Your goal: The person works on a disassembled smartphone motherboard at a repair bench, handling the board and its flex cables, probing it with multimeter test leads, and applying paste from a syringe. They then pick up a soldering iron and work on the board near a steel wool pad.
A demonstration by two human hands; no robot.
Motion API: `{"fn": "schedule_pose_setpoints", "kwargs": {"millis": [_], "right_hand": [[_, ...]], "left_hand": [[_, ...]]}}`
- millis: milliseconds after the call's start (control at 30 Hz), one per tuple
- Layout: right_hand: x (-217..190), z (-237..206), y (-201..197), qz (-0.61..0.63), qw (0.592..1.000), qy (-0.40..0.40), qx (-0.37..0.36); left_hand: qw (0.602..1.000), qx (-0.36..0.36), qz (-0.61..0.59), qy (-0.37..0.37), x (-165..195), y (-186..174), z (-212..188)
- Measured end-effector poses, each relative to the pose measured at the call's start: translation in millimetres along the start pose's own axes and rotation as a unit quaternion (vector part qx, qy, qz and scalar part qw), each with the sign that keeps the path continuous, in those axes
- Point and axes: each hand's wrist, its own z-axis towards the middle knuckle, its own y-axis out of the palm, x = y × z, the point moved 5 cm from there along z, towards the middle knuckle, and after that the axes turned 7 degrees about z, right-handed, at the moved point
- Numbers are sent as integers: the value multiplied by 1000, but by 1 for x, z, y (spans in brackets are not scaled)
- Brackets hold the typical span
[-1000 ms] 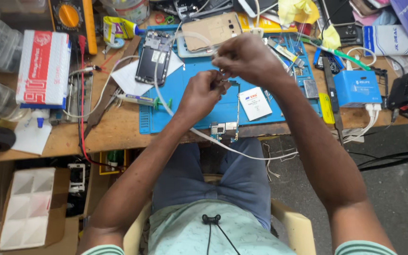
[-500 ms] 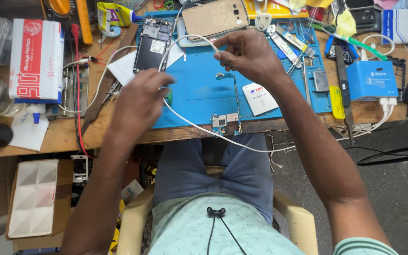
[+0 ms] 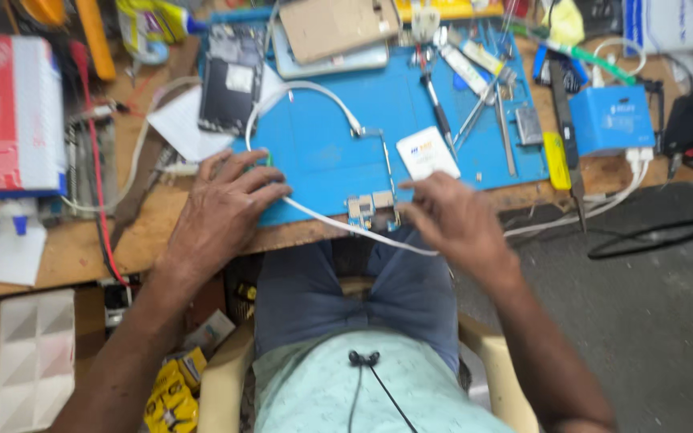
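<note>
Hands lowered to the near edge of the blue mat [image 3: 322,160].
Left hand [image 3: 226,208], fingers spread, now presses flat on the mat; right hand [image 3: 455,220] has dropped from the far side, fingertips closing on the small circuit board [image 3: 372,210] beside the white cable [image 3: 338,220].

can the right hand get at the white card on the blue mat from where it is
Probably yes. The right hand lies at the near edge of the blue mat, and the white card sits just beyond its fingertips, face up, with nothing on top or between them.
</note>
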Motion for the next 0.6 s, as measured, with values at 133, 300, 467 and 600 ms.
{"fn": "schedule_pose_setpoints", "kwargs": {"millis": [133,300,467,600], "right_hand": [[-5,-11,18,66,997,20,31],[2,-8,21,165,983,69,34],[9,17,13,142,987,73,28],[-15,30,2,134,991,6,28]], "left_hand": [[998,53,-35,27,-5,-13,8],[972,221,-10,85,15,-64,-13],[942,291,-31,165,52,-119,-38],[907,320,-69,264,89,-131,-44]]}}
